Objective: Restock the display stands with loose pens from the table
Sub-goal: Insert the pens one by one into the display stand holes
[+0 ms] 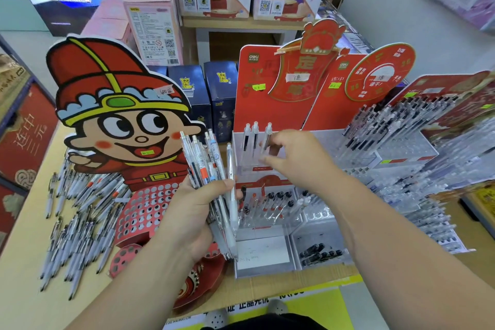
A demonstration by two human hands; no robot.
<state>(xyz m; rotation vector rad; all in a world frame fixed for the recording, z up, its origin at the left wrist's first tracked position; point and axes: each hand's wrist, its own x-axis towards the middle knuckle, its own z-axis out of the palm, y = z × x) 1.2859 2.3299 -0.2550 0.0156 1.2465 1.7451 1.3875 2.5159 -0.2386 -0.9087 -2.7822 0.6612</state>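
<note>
My left hand (pixel 197 211) grips a fanned bundle of pens (pixel 214 169), mostly white and clear barrels, held upright in front of the stands. My right hand (pixel 292 155) reaches into the top tier of the clear acrylic display stand (pixel 242 169), its fingers at the rightmost of three upright pens (pixel 254 136); motion blur hides whether it grips that pen. Lower tiers hold several black-capped pens (pixel 278 201). Many loose pens (pixel 75 217) lie spread over the table at the left.
A red cartoon-character stand (pixel 144 211) with rows of round holes sits left of the acrylic one. More pen-filled acrylic stands (pixel 417 158) crowd the right. Dark blue boxes (pixel 222 96) and pink boxes stand behind. The wooden table's front edge (pixel 267 289) runs below.
</note>
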